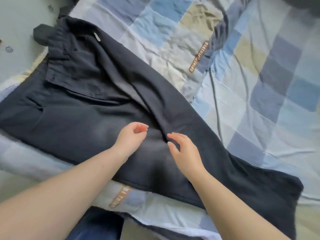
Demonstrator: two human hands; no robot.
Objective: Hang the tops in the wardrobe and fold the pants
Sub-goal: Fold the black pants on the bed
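Observation:
A pair of dark navy pants point(83, 110) lies spread across the bed, waistband at the upper left, the legs running down to the lower right with one leg laid partly over the other. My left hand point(131, 135) hovers over the thigh area with fingers loosely curled and nothing in them. Just to its right, my right hand point(183, 149) is held with relaxed fingers above the crease where the two legs meet. Neither hand grips the cloth.
The bed is covered by a patchwork quilt point(242, 84) in blue, grey and tan squares with brown label strips. A pale green surface point(19, 32) lies at the upper left. A dark blue cloth point(97, 227) shows at the bottom edge.

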